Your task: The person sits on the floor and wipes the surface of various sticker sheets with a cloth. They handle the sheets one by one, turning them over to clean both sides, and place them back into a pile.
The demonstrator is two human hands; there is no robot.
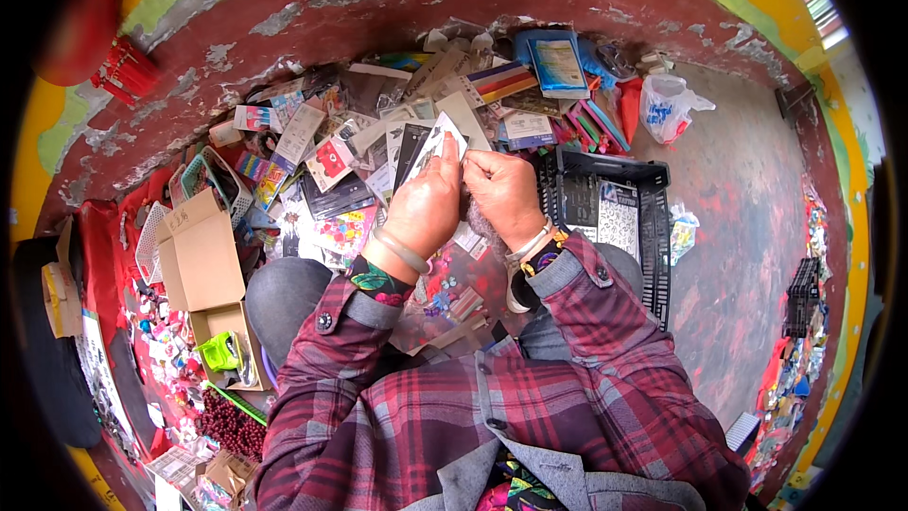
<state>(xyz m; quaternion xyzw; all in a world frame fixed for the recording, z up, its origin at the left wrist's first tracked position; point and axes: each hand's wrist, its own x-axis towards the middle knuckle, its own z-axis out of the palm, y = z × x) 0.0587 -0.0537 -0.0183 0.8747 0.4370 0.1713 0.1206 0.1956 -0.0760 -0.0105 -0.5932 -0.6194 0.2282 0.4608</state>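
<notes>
In front of my body, my left hand (424, 212) is closed on a white card with dark print (445, 129), its index finger stretched along the face. My right hand (507, 197) has its fingers pinched together at the card's right edge; exactly what lies between them is hidden. Just beyond both hands spreads a heap of flat packets and printed cards, with a black card (412, 153) beside the held one. To the right of my right hand stands a black plastic crate (655, 227) with black-and-white patterned sheets (617, 218) inside.
At the left are an opened cardboard box (200, 255) with a bright green item (219, 352), white plastic baskets (151, 241) and dark red beads (227, 424). A blue packet (558, 66) and white plastic bag (670, 106) lie by the peeling red wall (397, 0).
</notes>
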